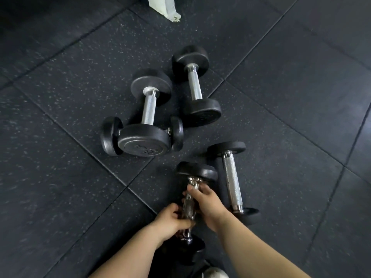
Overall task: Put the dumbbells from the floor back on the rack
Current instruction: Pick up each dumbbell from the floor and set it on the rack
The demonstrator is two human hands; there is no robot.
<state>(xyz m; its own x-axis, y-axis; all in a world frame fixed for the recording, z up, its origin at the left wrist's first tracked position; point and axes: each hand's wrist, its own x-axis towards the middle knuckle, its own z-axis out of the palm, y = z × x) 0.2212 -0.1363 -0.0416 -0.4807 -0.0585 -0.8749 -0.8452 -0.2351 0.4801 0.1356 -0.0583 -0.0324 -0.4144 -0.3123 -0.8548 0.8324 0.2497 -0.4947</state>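
Several black dumbbells with chrome handles lie on the dark rubber floor. Both my hands grip the handle of the nearest dumbbell point(196, 171): my left hand point(172, 222) holds the lower part, my right hand point(206, 203) the upper part. Just to its right lies a slim dumbbell point(232, 181). Farther off, a large dumbbell point(148, 109) rests across a smaller one point(111, 135), and another dumbbell point(195, 85) lies beyond to the right. No rack is in view.
The floor is black speckled rubber tiles point(60, 97) with visible seams. A pale post or bag base point(166, 8) stands at the top edge. A light shoe tip point(213, 272) shows at the bottom.
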